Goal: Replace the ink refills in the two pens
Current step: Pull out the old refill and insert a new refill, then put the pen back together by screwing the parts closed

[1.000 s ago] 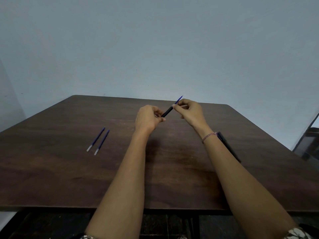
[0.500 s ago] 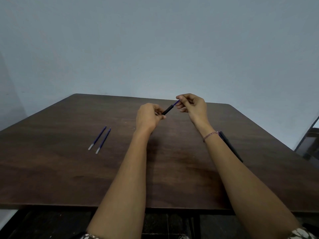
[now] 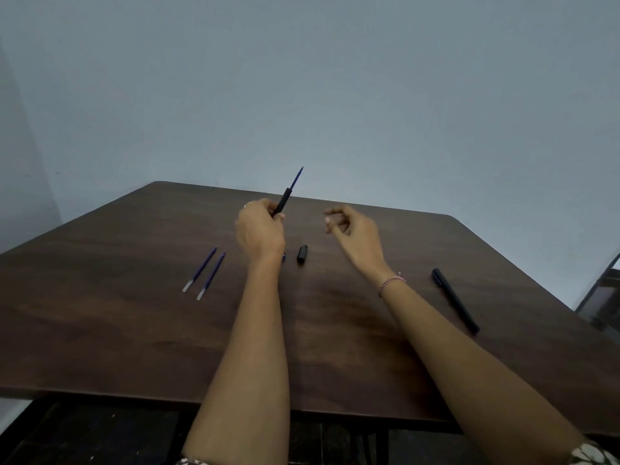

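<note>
Head view: left hand [image 3: 260, 231] grips the pen barrel [image 3: 283, 201]; right hand [image 3: 355, 229] loosely curled, empty.

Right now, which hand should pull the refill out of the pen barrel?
Probably the right hand: it holds nothing and hovers beside the barrel, while the left hand grips that barrel with the blue refill sticking out of its top.

Near half of table [image 3: 100, 347]: open wood. Mid-table obstacles, well apart: two refills [image 3: 204, 273] left, short black pen piece [image 3: 302, 254] centre, black pen [image 3: 454, 300] right. Widest bare lane lies between piece and pen.
</note>
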`<state>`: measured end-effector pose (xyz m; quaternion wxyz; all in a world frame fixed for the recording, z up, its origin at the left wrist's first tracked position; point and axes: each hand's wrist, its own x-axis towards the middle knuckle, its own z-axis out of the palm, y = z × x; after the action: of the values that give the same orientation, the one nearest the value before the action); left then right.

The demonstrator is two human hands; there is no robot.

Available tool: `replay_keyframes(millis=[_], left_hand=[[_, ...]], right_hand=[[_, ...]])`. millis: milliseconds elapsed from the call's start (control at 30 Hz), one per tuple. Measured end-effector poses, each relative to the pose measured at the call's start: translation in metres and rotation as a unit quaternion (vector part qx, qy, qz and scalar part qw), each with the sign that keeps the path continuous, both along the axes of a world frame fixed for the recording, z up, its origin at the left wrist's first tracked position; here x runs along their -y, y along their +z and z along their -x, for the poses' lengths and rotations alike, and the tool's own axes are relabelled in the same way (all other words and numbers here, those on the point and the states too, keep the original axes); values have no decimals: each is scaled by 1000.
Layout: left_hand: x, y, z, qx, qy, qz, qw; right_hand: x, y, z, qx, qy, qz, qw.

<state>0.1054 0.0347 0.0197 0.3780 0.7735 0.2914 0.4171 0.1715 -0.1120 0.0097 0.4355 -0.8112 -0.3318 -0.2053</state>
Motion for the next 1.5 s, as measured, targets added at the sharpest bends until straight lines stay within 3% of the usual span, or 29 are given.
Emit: replay_keyframes(millis=[133, 233, 400, 567, 667, 800, 933, 1000, 1233, 1500], left_hand=[[-4, 0, 4, 16, 37, 4, 999], [-3, -1, 4, 30, 36, 4, 999], [-1, -1, 3, 43, 31, 3, 999], [-2, -3, 0, 44, 31, 3, 999], [0, -4, 0, 34, 30, 4, 999], [8, -6, -2, 21, 0, -12, 1000], [23, -4, -5, 14, -52, -69, 996], [33, -5, -8, 5, -83, -109, 991], [43, -10, -16, -34, -99, -174, 979], [44, -10, -17, -40, -95, -186, 977]], right_hand=[[-31, 1, 11, -9, 11, 126, 992], [-55, 4, 16, -26, 9, 161, 987], [-78, 3, 16, 23, -31, 297, 954], [-91, 3, 15, 5, -42, 305, 952], [-88, 11, 11, -68, -46, 224, 971], [-52, 31, -12, -166, -72, -20, 983], [-5, 40, -37, -260, -29, -293, 920], [15, 37, -44, -273, -6, -383, 882], [31, 30, -37, -236, 52, -483, 842], [28, 36, -28, -197, 59, -469, 859]])
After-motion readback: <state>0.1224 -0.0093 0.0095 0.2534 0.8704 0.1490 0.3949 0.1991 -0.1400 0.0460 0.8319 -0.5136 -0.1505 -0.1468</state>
